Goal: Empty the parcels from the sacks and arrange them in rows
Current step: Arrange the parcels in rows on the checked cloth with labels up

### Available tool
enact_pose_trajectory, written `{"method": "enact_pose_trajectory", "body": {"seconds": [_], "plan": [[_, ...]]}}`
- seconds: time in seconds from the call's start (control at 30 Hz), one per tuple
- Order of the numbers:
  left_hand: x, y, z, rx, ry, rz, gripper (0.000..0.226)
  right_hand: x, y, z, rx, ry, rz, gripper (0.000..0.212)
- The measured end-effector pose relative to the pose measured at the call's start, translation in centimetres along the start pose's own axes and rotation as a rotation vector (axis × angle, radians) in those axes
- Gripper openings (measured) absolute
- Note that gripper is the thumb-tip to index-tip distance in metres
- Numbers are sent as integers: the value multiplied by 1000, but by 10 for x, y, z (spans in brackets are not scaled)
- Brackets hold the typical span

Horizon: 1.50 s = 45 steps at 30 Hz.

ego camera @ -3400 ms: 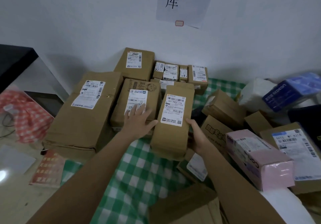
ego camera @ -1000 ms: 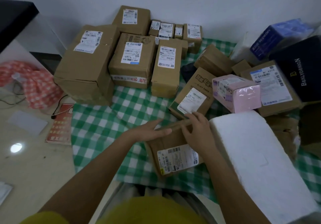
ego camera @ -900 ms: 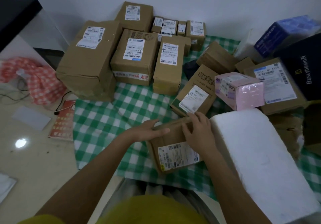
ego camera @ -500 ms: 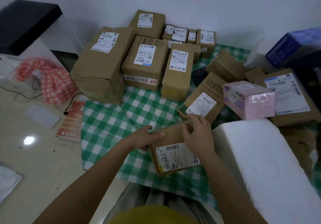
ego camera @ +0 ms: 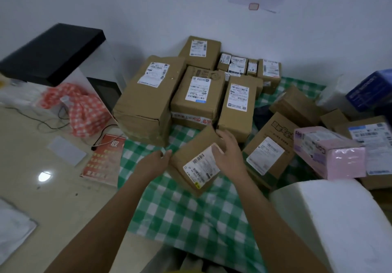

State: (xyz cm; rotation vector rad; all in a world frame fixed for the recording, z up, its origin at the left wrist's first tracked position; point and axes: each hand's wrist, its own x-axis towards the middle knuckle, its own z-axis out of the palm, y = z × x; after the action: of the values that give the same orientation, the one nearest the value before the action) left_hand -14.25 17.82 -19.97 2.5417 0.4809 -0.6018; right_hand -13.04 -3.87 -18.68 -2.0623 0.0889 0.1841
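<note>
A small brown cardboard parcel (ego camera: 196,160) sits tilted between both hands over the green-checked cloth, its white barcode label facing up and skewed toward 2 o'clock; at 12 o'clock from it stands the row — a large box (ego camera: 146,99), a medium box (ego camera: 198,94), a narrow tall box (ego camera: 238,105) — labels up, sides touching.
</note>
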Motion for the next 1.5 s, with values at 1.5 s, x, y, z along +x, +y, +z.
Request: {"method": "enact_pose_trajectory", "body": {"seconds": [1.5], "plan": [[38,19,-22,225,195,604,26,-21,-15,24,-204,132,95,24]]}}
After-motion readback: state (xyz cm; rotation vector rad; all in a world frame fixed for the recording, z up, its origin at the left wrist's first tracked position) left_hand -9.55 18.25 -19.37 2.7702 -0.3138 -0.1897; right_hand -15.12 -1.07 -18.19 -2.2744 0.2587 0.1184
